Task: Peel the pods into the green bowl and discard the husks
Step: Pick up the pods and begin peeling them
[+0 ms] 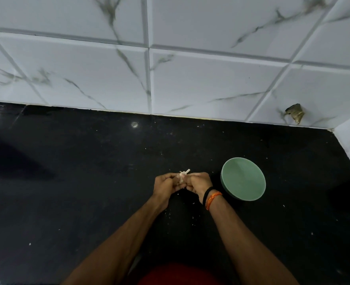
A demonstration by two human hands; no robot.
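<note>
Papery, seemingly garlic pod (183,175) between both curled hands

Dim, flat light; faint glare spot on black counter (134,124), wide-angle bending and blur toward edges.

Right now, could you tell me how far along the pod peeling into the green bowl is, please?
Early, it seems. The green bowl looks empty, so nothing is clearly finished, though pale flecks dot the black counter. In hand: the left hand and right hand both hold one pale pod. Left: dropping its contents in the bowl and discarding the husk.
</note>
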